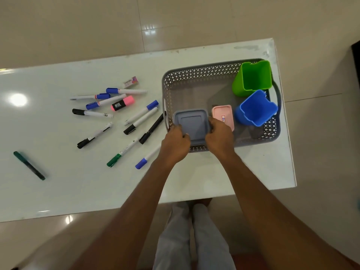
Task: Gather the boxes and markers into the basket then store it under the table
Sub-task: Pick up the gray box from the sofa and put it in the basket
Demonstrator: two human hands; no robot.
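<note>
Gripped from both sides over the near-left corner of the basket (194, 74): grey box (191, 123), lid up. On its left edge, left hand (175, 146), fingers curled round the rim; on its right edge, right hand (220, 137), fingers curled the same way. Hard to tell whether resting on the basket floor or held just above it. Just right of it, beside the right hand, pink box (224, 114), flat in the basket. In the far-right corner, green cup (253, 78), tilted; just near of that, blue cup (257, 109), tilted too, mouths up. Basket at the right end of the table (58, 191). Left of the basket, loose on the table, markers (143, 111) scattered, caps blue or black, one green-capped (120, 154) by the left forearm. Among them a pink highlighter (122, 103); farther, a small carton (131, 82). Well apart at the near left, one dark marker (29, 165).
</note>
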